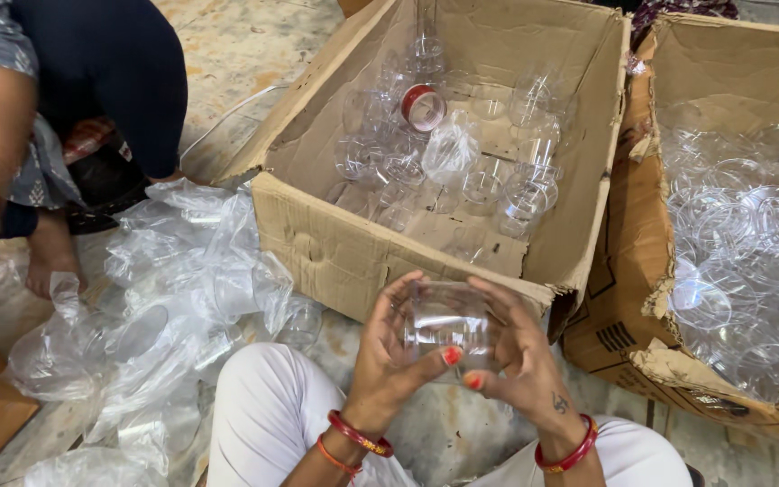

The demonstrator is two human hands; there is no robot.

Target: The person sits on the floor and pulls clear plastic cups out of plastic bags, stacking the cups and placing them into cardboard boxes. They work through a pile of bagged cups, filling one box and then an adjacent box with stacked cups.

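Left hand (388, 347): grips the clear plastic jar (448, 320) from its left side.
Right hand (520, 347): grips the same jar.
Cardboard box (353, 248): just beyond both hands.

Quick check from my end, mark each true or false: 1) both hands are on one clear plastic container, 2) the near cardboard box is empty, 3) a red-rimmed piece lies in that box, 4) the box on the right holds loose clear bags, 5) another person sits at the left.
1) True: the left hand and right hand both hold the clear round plastic container.
2) False: the open brown cardboard box holds many clear plastic containers.
3) True: a red-rimmed round piece lies among them.
4) False: the torn cardboard box on the right holds clear round lids; the crumpled clear plastic bags lie on the floor at left.
5) True: a second person sits there.
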